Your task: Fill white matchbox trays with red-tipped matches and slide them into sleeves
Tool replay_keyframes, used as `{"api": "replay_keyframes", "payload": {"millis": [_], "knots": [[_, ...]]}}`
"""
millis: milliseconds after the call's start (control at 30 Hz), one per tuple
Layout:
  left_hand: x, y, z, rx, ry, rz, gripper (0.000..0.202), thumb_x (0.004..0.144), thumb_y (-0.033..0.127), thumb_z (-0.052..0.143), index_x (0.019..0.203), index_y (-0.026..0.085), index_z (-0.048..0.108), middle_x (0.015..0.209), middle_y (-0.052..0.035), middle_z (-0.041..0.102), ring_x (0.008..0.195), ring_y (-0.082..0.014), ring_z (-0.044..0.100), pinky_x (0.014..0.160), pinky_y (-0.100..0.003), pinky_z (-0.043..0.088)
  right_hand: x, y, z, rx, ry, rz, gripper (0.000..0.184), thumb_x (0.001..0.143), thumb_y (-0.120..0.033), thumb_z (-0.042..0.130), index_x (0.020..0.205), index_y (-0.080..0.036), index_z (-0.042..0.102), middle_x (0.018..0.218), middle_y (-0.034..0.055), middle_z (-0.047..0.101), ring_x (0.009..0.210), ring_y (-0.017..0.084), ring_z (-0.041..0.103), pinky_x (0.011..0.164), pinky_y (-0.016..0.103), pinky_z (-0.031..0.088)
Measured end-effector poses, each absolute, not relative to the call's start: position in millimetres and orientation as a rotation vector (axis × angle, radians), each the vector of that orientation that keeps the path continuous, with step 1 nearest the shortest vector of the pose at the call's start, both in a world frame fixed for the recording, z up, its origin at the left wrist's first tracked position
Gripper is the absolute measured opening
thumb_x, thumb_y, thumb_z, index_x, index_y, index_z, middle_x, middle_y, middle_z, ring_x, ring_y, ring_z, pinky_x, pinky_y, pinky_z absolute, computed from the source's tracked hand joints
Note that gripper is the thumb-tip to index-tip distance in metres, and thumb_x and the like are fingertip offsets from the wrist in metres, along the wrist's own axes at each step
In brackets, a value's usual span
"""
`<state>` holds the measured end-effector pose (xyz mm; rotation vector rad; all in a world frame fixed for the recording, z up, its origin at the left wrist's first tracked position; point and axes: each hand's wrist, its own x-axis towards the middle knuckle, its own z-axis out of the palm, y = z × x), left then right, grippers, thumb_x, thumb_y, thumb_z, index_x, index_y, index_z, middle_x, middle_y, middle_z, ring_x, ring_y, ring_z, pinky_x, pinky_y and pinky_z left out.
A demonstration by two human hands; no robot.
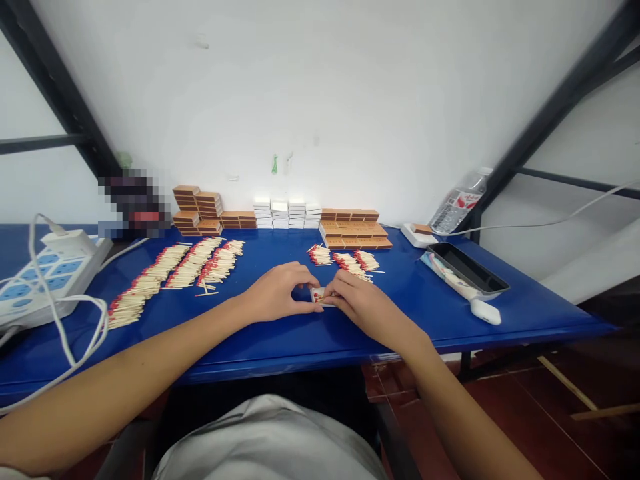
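Close to the table's front edge, my left hand [280,293] grips the left end of a small white matchbox tray [330,305] between thumb and curled fingers. Red-headed matches [317,294] show inside the tray. My right hand [357,297] comes in from the other side, its fingers pinched together on matches at the tray's opening; it covers most of the tray. Just behind it lie small piles of loose matches [347,261]. Longer rows of matches [183,267] spread out to the left, heads mostly to one side.
Brown matchboxes [353,233] and white trays [287,217] are stacked along the wall on the blue table [280,343]. A power strip [45,273] with white cables stands left. To the right are a bottle [463,200], a phone [465,267] and a white earbud case [485,311].
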<state>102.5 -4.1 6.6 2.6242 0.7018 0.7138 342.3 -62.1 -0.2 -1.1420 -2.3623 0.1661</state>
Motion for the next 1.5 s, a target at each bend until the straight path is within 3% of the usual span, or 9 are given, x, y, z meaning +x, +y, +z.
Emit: {"api": "replay_keyframes", "payload": {"millis": [133, 267, 467, 633, 800, 1100, 1500], "knots": [[103, -5, 7, 2.633, 0.716, 0.69, 0.035, 0.087, 0.048, 0.083, 0.108, 0.021, 0.076, 0.096, -0.0037, 0.073, 0.092, -0.0217, 0.064, 0.082, -0.034, 0.047, 373, -55, 10, -1.229, -2.216, 0.159, 0.022, 0.107, -0.033, 0.05, 0.1, -0.025, 0.069, 0.1, 0.0086, 0.068, 0.09, 0.025, 0.064, 0.082, 0.039, 0.051], [103, -7, 9, 2.611, 0.736, 0.672, 0.034, 0.087, 0.049, 0.083, 0.106, 0.022, 0.077, 0.095, -0.0037, 0.071, 0.091, -0.0214, 0.063, 0.08, -0.033, 0.047, 427, -30, 11, -1.431, -2.076, 0.083, 0.023, 0.101, -0.04, 0.058, 0.094, -0.022, 0.071, 0.093, 0.0093, 0.069, 0.082, 0.025, 0.062, 0.076, 0.039, 0.048], [103, -7, 11, 2.591, 0.754, 0.651, 0.034, 0.087, 0.05, 0.083, 0.106, 0.022, 0.077, 0.093, -0.0033, 0.071, 0.089, -0.0209, 0.063, 0.077, -0.032, 0.047, 470, -1, -10, -1.623, -2.02, 0.257, 0.025, 0.09, -0.045, 0.065, 0.088, -0.021, 0.074, 0.087, 0.0085, 0.072, 0.078, 0.024, 0.063, 0.073, 0.038, 0.048], [103, -6, 10, 2.6, 0.744, 0.656, 0.035, 0.087, 0.051, 0.082, 0.107, 0.022, 0.077, 0.095, -0.0041, 0.071, 0.087, -0.0205, 0.063, 0.077, -0.032, 0.047, 474, 0, -16, -1.66, -2.054, 0.254, 0.022, 0.092, -0.04, 0.061, 0.086, -0.021, 0.071, 0.083, 0.0073, 0.07, 0.074, 0.023, 0.061, 0.068, 0.035, 0.045], [103, -7, 10, 2.61, 0.723, 0.656, 0.035, 0.088, 0.051, 0.081, 0.107, 0.022, 0.077, 0.094, -0.0041, 0.071, 0.088, -0.0208, 0.063, 0.077, -0.032, 0.047, 472, 2, -17, -1.532, -2.148, 0.191, 0.021, 0.098, -0.037, 0.056, 0.089, -0.022, 0.068, 0.091, 0.0076, 0.068, 0.081, 0.023, 0.061, 0.076, 0.035, 0.045], [103, -8, 10, 2.62, 0.711, 0.672, 0.035, 0.088, 0.051, 0.081, 0.106, 0.021, 0.077, 0.092, -0.0036, 0.07, 0.087, -0.0203, 0.062, 0.076, -0.032, 0.046, 465, 7, -20, -1.474, -2.151, 0.181, 0.018, 0.099, -0.039, 0.059, 0.093, -0.022, 0.066, 0.086, 0.0048, 0.061, 0.078, 0.022, 0.058, 0.074, 0.034, 0.044], [103, -8, 10, 2.618, 0.713, 0.672, 0.034, 0.088, 0.051, 0.08, 0.105, 0.022, 0.076, 0.093, -0.0037, 0.071, 0.087, -0.0207, 0.063, 0.077, -0.033, 0.047, 465, -1, -18, -1.481, -2.133, 0.164, 0.022, 0.101, -0.04, 0.054, 0.091, -0.023, 0.064, 0.094, 0.009, 0.066, 0.087, 0.026, 0.061, 0.081, 0.039, 0.048]]}}
